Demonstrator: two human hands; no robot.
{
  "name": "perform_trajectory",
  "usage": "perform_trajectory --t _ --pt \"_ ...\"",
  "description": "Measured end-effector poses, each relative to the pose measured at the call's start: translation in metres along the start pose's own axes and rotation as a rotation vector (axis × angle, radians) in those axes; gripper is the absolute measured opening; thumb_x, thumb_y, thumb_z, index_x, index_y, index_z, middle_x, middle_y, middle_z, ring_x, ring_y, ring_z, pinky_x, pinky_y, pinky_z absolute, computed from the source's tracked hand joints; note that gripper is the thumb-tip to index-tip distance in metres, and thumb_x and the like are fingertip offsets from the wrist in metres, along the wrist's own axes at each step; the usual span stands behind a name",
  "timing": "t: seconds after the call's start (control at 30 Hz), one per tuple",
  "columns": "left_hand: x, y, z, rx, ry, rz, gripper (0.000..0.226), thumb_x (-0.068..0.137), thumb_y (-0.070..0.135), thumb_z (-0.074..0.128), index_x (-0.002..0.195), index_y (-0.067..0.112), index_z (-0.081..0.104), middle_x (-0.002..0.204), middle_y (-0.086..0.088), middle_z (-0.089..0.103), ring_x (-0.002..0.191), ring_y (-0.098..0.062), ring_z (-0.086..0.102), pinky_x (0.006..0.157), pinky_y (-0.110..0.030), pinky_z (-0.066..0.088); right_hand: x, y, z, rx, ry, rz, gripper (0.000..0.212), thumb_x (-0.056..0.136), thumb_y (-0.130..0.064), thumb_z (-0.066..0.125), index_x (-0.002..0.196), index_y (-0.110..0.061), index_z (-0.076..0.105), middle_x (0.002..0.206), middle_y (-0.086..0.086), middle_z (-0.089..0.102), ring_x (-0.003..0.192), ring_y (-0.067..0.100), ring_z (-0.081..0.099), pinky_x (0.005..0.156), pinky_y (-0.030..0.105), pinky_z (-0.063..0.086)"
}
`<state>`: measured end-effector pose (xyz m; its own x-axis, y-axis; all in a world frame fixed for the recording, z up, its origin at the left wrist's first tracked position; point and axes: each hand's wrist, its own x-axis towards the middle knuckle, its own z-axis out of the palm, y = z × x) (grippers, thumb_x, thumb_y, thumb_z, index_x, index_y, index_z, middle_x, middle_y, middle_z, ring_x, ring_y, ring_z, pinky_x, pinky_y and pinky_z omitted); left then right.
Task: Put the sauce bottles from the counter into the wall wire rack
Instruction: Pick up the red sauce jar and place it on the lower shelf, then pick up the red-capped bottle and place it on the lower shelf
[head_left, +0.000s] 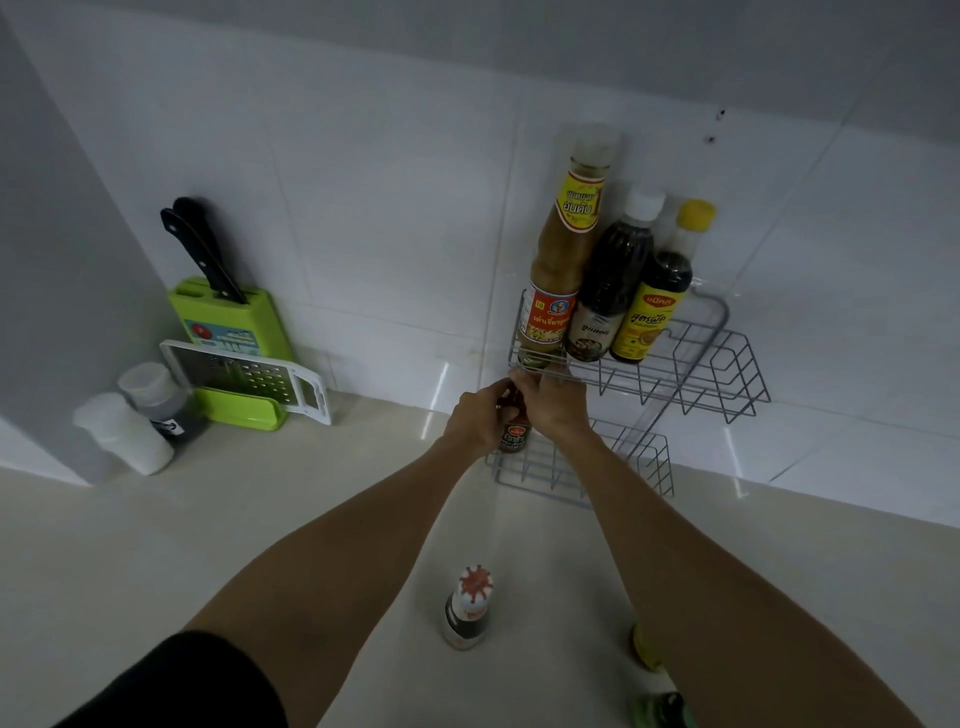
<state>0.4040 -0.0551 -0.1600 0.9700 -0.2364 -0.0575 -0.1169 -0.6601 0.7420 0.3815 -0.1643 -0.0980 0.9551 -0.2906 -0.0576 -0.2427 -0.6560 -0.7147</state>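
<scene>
A pale counter (156, 561) runs under a white tiled wall (389, 208) in dim light. At the far left two white-capped shakers (130, 415) stand beside a green knife block (228, 322) with a grater (244, 374) leaning on it. In the middle the left hand (475, 415) and the right hand (553, 405) are both closed around a small dark bottle (514, 434), holding it just over the lower shelf (582, 467) of the wire rack (727, 374). Three tall bottles (602, 270) already fill the left end of the upper shelf, right above the knuckles. One more bottle (467, 608) waits on the counter near the person. The risk I see: lifting a hand could knock the shelf above and tip those tall bottles, or the small one could land on a gap between wires and lean over
</scene>
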Motion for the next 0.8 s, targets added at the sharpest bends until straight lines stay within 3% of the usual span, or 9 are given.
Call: perform_trajectory --t 0.2,0.3,0.4,0.5,0.53,0.67,0.8 --pt "-0.009 0.004 -0.003 0.109 -0.029 0.018 0.035 0.097 0.028 0.051 0.128 0.012 0.056 0.119 -0.014 0.07 0.106 -0.034 0.065 0.078 -0.031 0.047 -0.006 0.005 -0.004 -0.118 -0.048 -0.013 0.045 0.095 -0.047 0.054 0.119 -0.01 0.062 0.116 0.012 0.068 0.109 0.028 0.062 0.083 0.025 0.04" --pt "-0.025 0.005 -0.012 0.136 -0.029 -0.009 0.045 0.098 0.029 0.05 0.134 0.003 0.05 0.129 -0.018 0.063 0.116 -0.035 0.06 0.091 -0.035 0.047 -0.015 0.012 -0.01 -0.071 -0.069 0.056 0.057 0.09 -0.049 0.061 0.126 -0.006 0.054 0.121 0.015 0.066 0.114 0.031 0.061 0.082 0.029 0.046" --pt "-0.047 0.004 -0.028 0.171 -0.034 -0.041 0.049 0.097 0.029 0.052 0.137 0.002 0.048 0.134 -0.017 0.06 0.122 -0.033 0.057 0.099 -0.034 0.043 -0.032 0.014 -0.02 -0.056 -0.089 0.105 0.066 0.09 -0.037 0.066 0.138 -0.001 0.039 0.137 0.018 0.055 0.125 0.034 0.053 0.092 0.032 0.046" --pt "-0.078 0.006 -0.042 0.148 -0.021 -0.035 0.019 0.095 0.023 0.053 0.099 0.005 0.06 0.1 -0.014 0.069 0.102 -0.033 0.065 0.078 -0.027 0.043 -0.056 0.014 -0.033 -0.102 -0.149 0.082 0.051 0.09 -0.032 0.065 0.129 -0.003 0.049 0.13 0.015 0.058 0.119 0.03 0.056 0.088 0.029 0.045" --pt "-0.091 0.007 -0.045 0.122 -0.015 -0.036 0.017 0.095 0.021 0.052 0.095 0.006 0.061 0.098 -0.014 0.07 0.099 -0.031 0.066 0.075 -0.023 0.041 -0.067 0.013 -0.037 -0.112 -0.171 0.064 0.044 0.09 -0.032 0.065 0.123 -0.004 0.055 0.124 0.014 0.062 0.114 0.029 0.058 0.089 0.03 0.046" --pt "-0.152 -0.001 -0.046 0.096 -0.021 -0.03 0.034 0.097 0.01 0.048 0.127 0.006 0.063 0.132 -0.007 0.064 0.122 -0.021 0.06 0.093 -0.011 0.032 -0.111 0.015 -0.045 -0.073 -0.246 0.015 0.02 0.09 -0.029 0.065 0.095 -0.01 0.069 0.097 0.01 0.073 0.09 0.022 0.07 0.085 0.035 0.057" --pt "-0.203 -0.018 -0.039 0.017 -0.099 -0.085 0.061 0.083 -0.011 0.046 0.14 0.01 0.053 0.14 -0.006 0.058 0.126 -0.016 0.059 0.104 -0.016 0.037 -0.152 0.024 -0.042 -0.073 -0.365 -0.052 0.019 0.091 -0.037 0.064 0.096 -0.019 0.066 0.098 -0.002 0.068 0.073 0.012 0.073 0.068 0.028 0.058"
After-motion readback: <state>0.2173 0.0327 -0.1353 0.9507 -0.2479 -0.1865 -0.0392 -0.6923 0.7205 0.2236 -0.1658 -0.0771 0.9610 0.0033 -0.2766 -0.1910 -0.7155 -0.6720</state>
